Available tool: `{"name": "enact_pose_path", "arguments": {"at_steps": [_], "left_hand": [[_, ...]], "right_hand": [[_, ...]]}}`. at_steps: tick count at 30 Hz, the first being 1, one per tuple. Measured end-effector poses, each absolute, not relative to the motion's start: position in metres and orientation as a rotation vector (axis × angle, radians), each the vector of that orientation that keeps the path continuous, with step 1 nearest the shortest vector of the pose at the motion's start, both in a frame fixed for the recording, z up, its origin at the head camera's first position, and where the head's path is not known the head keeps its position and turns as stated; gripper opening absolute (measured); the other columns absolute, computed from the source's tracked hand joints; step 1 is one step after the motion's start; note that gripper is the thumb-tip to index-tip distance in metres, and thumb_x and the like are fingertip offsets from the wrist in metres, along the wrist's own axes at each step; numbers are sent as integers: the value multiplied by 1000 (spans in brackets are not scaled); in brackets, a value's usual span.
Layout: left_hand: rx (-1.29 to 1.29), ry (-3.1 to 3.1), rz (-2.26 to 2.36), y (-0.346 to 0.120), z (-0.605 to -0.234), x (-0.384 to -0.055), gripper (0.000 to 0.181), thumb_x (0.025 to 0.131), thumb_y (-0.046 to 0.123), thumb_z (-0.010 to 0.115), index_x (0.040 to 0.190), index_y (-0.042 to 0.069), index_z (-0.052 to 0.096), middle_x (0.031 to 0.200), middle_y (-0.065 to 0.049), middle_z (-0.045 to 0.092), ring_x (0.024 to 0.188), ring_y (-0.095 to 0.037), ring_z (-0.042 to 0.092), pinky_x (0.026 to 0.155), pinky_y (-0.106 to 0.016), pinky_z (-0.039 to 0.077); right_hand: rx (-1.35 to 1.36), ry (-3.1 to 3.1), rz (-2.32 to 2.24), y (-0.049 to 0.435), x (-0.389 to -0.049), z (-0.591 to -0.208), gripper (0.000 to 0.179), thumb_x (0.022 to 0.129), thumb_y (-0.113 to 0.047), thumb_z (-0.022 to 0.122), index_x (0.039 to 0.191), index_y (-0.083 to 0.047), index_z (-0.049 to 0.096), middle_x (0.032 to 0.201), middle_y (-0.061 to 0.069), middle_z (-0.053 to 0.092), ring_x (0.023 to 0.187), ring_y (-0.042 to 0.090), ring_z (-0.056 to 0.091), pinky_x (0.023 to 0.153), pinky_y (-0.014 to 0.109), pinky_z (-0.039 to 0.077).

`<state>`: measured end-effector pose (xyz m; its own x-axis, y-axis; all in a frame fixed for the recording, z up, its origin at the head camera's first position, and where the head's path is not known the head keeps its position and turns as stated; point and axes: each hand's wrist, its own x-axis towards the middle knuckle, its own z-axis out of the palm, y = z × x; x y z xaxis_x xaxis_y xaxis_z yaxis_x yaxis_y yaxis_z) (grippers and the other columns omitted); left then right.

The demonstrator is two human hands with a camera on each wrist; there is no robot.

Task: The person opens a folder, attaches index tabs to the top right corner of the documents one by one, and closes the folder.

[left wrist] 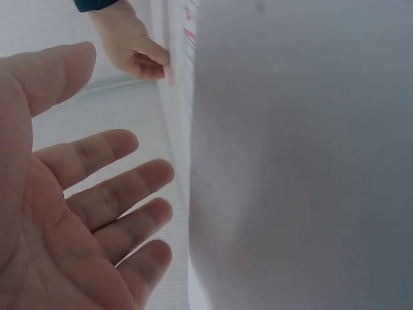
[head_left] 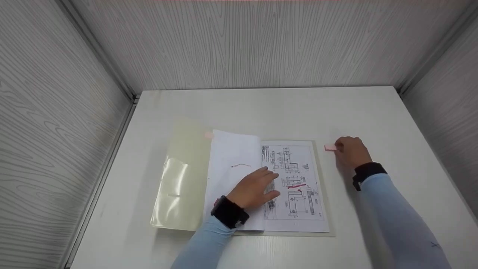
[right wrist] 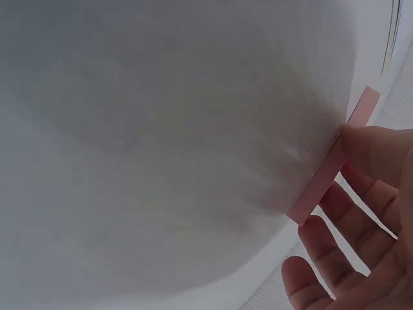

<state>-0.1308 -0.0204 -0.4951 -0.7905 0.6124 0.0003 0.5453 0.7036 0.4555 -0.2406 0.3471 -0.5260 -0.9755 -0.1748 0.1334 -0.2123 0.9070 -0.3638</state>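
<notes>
An opened folder of papers (head_left: 236, 149) lies on the table, its translucent yellowish cover (head_left: 186, 179) turned to the left. On its right side shows a sheet with a technical drawing (head_left: 298, 160) and red pen marks. My left hand (head_left: 254, 188) is over the inner edge of the white left page, fingers spread towards the drawing; in the left wrist view this hand (left wrist: 84, 194) holds nothing. To the right of the folder, my right hand (head_left: 351, 151) pinches a small pink sticky note pad (right wrist: 329, 171) between thumb and fingers, close over the table.
A pink tab (head_left: 208, 135) sticks out at the upper left of the white page. The white table (head_left: 239, 108) is enclosed by wood-grain panels (head_left: 239, 45) at the back and both sides. Dark bands with devices are on both wrists.
</notes>
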Motion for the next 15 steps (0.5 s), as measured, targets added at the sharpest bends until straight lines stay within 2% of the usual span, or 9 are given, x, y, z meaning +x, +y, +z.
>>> {"name": "enact_pose_path", "arguments": {"at_steps": [2,6,10,13,15], "left_hand": [[955,2722,717,-20,-495,-129,56,93,43,60,140,14,50,138,-2,51,132,-18,43,108,-33,34],[898,2652,773,-19,-497,-129,58,93,44,60,143,18,46,140,1,50,130,-14,45,107,-33,35],[811,2624,788,-22,-501,-130,58,93,45,59,144,20,45,142,3,49,133,-13,41,109,-34,33],[760,2623,797,-25,-503,-129,59,93,46,59,144,21,46,143,4,48,133,-13,41,109,-34,32],[738,2620,796,-28,-502,-127,59,92,47,59,144,22,45,143,4,48,134,-12,40,109,-34,32]], "right_hand": [[283,-2991,625,347,-237,-524,23,84,-2,66,104,8,65,91,24,65,83,39,57,76,53,47],[103,-3168,726,342,-226,-516,32,86,-10,61,110,9,60,96,25,62,84,37,55,76,49,46],[-43,-3294,788,329,-215,-510,39,91,-34,61,103,4,59,90,18,58,80,32,52,67,40,43],[-57,-3250,874,313,-204,-507,36,92,-39,60,95,-3,57,82,13,55,74,28,51,60,35,40],[-12,-3164,1013,298,-195,-504,27,93,-33,60,95,-6,55,81,11,54,74,26,51,59,34,41]]}}
